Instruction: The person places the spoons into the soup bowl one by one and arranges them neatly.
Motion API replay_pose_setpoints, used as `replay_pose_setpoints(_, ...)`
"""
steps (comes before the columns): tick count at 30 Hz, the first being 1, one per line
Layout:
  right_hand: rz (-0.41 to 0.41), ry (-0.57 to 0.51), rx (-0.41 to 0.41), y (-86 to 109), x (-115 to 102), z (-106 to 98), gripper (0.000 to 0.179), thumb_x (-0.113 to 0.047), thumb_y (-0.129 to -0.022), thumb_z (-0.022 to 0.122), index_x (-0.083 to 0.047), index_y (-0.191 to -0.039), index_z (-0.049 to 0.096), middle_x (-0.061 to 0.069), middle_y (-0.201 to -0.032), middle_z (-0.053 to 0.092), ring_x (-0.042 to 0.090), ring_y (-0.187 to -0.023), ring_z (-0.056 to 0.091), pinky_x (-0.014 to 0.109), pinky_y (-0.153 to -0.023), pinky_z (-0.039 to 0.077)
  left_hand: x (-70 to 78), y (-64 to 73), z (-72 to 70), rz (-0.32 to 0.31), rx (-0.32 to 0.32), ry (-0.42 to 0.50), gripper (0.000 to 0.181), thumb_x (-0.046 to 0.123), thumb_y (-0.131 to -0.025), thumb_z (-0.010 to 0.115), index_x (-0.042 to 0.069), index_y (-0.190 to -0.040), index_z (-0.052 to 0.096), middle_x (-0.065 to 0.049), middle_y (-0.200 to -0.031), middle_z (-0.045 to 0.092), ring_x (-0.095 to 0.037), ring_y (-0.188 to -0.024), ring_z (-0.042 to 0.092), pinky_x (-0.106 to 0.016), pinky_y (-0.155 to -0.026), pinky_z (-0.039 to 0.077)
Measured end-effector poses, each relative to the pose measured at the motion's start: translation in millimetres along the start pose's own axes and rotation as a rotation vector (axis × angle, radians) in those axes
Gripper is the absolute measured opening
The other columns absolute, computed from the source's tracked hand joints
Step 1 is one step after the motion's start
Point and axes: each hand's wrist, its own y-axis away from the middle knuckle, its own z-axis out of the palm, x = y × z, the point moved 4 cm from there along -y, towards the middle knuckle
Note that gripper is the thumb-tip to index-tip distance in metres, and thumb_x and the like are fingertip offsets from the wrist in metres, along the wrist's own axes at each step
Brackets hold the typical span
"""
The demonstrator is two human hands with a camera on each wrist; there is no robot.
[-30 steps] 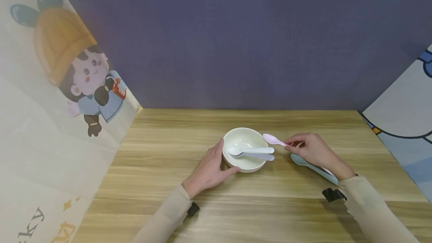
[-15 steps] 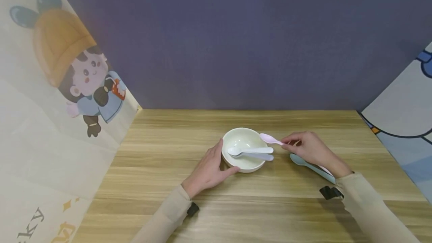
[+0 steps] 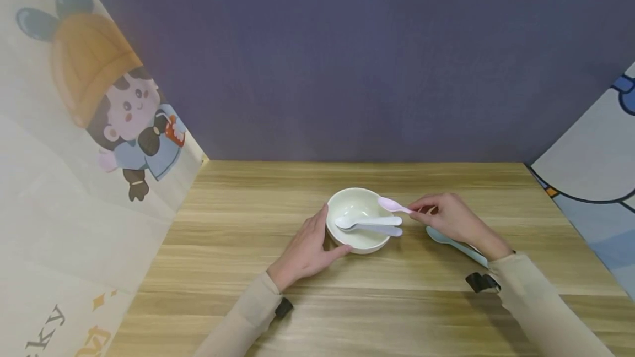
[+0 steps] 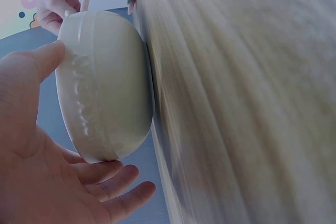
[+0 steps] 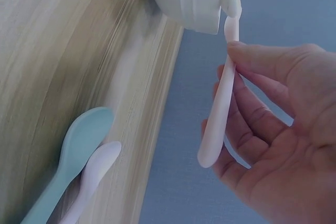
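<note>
We count two spoons in the round bowl (image 3: 351, 203): a white spoon (image 3: 373, 221) on top of a grey-lilac spoon (image 3: 386, 230), handles over the right side of the rim. A pink spoon (image 3: 390, 205) is held up beside them, its head over the bowl's far right rim; whether it touches the rim we cannot tell. It is not yet laid in the bowl. A teal spoon (image 3: 456, 243) and, just beside it, a pale lilac spoon (image 5: 97, 169) lie outside, so we judge the work partway done, with these two untouched.

We see the right hand (image 3: 452, 217) pinching the pink handle between thumb and fingers. The left hand (image 3: 307, 247) is spread loosely against the bowl, thumb on the near rim, a finger at its side, the other fingers relaxed.

Underneath we have a wood-grain table (image 3: 263, 197), light and dark bands running across. A dark blue-violet wall (image 3: 317, 59) backs it; on our left a pale panel (image 3: 30, 153) shows a cartoon figure (image 3: 114, 92) in an orange hat, and on our right another printed panel (image 3: 595, 153) slants away.
</note>
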Motion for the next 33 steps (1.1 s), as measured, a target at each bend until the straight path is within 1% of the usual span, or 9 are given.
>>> replay_pose_setpoints(6,-0.024,0.007,0.005,-4.4,-2,2,0.013,-0.017,-0.098,0.078,-0.014,-0.108,0.085,-0.005,-0.094,0.080,0.011,-0.084,0.071,0.027,-0.074,0.060,1.0,0.7,-0.9,0.011,0.013,0.014,0.116,0.071,-0.094,0.068,0.002,-0.170,0.014,-0.017,-0.174,0.031,-0.035,-0.158,0.038,-0.049,-0.129,0.037)
replay_pose_setpoints(13,-0.015,0.001,-0.019,-7.9,-6,4,0.013,-0.018,-0.099,0.077,-0.015,-0.109,0.085,-0.005,-0.093,0.080,0.011,-0.085,0.070,0.027,-0.074,0.059,1.1,0.8,-1.0,0.005,0.015,0.013,0.116,0.072,-0.094,0.067,0.002,-0.170,0.014,-0.017,-0.174,0.032,-0.035,-0.158,0.037,-0.049,-0.129,0.037)
replay_pose_setpoints(21,-0.022,-0.016,-0.013,-11.6,-10,6,0.012,-0.020,-0.099,0.078,-0.016,-0.107,0.086,-0.005,-0.092,0.080,0.008,-0.084,0.069,0.027,-0.075,0.058,0.0,-0.2,-1.1,0.003,0.009,0.012,0.117,0.072,-0.094,0.067,0.002,-0.171,0.012,-0.016,-0.175,0.029,-0.034,-0.158,0.037,-0.048,-0.130,0.036)
replay_pose_setpoints(27,-0.023,-0.025,-0.012,-13.3,-13,8,0.012,-0.021,-0.098,0.080,-0.017,-0.106,0.086,-0.006,-0.093,0.080,0.009,-0.085,0.069,0.027,-0.076,0.057,-0.5,-0.8,-1.0,0.018,0.022,0.014,0.116,0.070,-0.094,0.068,0.002,-0.170,0.014,-0.017,-0.174,0.031,-0.035,-0.157,0.039,-0.049,-0.129,0.038)
replay_pose_setpoints(33,-0.033,-0.030,-0.020,-13.7,-15,10,0.012,-0.021,-0.097,0.080,-0.016,-0.106,0.086,-0.005,-0.094,0.080,0.010,-0.086,0.069,0.027,-0.076,0.057,-1.0,-0.2,0.8,0.019,0.018,0.012,0.116,0.070,-0.094,0.068,0.002,-0.170,0.014,-0.017,-0.174,0.032,-0.035,-0.156,0.040,-0.049,-0.128,0.038)
